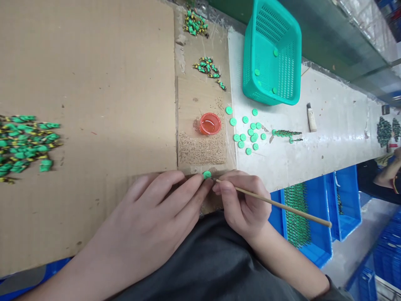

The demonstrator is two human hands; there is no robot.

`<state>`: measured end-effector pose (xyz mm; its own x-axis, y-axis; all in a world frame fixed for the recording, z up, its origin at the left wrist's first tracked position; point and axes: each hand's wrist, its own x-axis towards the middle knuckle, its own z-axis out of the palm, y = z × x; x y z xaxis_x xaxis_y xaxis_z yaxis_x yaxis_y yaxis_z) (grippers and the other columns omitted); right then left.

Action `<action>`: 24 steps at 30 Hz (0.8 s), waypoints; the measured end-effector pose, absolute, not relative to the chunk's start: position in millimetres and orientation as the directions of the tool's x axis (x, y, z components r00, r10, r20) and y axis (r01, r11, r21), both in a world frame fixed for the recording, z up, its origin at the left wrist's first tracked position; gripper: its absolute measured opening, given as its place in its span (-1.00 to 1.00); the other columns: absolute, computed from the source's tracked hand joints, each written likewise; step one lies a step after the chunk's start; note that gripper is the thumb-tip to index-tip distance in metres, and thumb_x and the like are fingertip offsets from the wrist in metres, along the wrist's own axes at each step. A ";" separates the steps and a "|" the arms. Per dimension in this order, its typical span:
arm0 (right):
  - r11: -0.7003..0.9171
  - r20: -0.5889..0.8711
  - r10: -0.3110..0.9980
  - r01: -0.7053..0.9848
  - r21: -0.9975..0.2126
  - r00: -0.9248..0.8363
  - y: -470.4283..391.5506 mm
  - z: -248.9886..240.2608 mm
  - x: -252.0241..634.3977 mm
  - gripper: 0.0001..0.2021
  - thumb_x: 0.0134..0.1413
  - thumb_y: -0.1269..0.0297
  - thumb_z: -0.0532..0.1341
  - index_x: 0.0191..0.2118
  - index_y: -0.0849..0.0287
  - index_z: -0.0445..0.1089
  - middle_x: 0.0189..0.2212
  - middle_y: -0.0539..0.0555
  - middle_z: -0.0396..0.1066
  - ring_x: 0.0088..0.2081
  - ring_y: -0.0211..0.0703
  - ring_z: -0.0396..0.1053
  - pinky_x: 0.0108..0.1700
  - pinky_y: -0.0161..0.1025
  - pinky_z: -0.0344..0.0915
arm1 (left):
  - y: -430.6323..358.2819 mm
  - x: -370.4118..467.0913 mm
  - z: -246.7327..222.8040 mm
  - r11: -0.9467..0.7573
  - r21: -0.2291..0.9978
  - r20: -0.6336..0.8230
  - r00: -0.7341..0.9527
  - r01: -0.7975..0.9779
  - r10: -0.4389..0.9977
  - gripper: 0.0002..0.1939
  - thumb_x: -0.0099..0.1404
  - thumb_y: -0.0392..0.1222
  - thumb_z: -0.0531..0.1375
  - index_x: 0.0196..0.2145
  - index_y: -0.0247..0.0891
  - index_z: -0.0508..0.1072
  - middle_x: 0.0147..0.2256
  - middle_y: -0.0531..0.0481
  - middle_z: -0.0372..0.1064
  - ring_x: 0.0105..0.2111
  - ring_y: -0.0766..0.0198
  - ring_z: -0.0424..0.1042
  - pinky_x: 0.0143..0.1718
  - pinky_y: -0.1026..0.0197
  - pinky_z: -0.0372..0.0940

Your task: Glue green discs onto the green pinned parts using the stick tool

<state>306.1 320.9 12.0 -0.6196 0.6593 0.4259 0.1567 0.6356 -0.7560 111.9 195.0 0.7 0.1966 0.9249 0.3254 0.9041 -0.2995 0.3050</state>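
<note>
Pinched the button (207,174) in the left hand (167,200) near the edge of the surface (275,165) and held the stick (291,209) pen-like in the right hand (246,205), judging the button light, stiff, perhaps slippery, best taken by its rim.

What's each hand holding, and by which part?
Right hand: thin stick, gripped near its narrower end. Left hand: green button, apparently pinched by its near edge.
</note>
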 end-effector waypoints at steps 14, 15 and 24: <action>0.676 0.427 0.655 0.231 -0.700 -0.624 323.2 27.5 303.5 -0.84 0.46 0.48 0.40 -0.01 0.06 0.54 -0.27 0.03 0.66 -0.25 -0.11 0.68 -0.19 -0.14 0.72 | 195.8 111.8 1.6 -0.307 0.315 0.342 0.195 0.898 0.919 -0.65 0.66 -0.24 0.13 0.20 -0.27 0.66 0.23 -0.14 0.62 0.16 -0.16 0.46 0.04 -0.20 0.31; 0.684 0.426 0.652 0.245 -0.687 -0.627 323.4 30.3 303.8 -0.82 0.44 0.50 0.41 0.01 0.07 0.56 -0.24 0.05 0.68 -0.23 -0.10 0.69 -0.17 -0.13 0.72 | 195.8 111.9 1.9 -0.307 0.319 0.342 0.193 0.896 0.920 -0.65 0.67 -0.23 0.13 0.22 -0.27 0.65 0.23 -0.14 0.62 0.17 -0.16 0.46 0.04 -0.20 0.31; 0.671 0.374 0.654 0.276 -0.688 -0.658 321.5 37.3 308.8 -0.68 0.40 0.64 0.32 0.13 0.16 0.58 -0.09 0.15 0.71 -0.04 -0.11 0.69 0.05 -0.15 0.71 | 197.2 112.4 1.4 -0.302 0.307 0.343 0.191 0.903 0.920 -0.57 0.66 -0.24 0.16 0.36 -0.34 0.56 0.20 -0.13 0.64 0.15 -0.13 0.46 0.05 -0.19 0.32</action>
<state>308.8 321.5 37.3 -0.6577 0.6537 0.3742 0.2758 0.6713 -0.6879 112.4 197.2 1.4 0.1906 0.9198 0.3431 0.9026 -0.3016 0.3072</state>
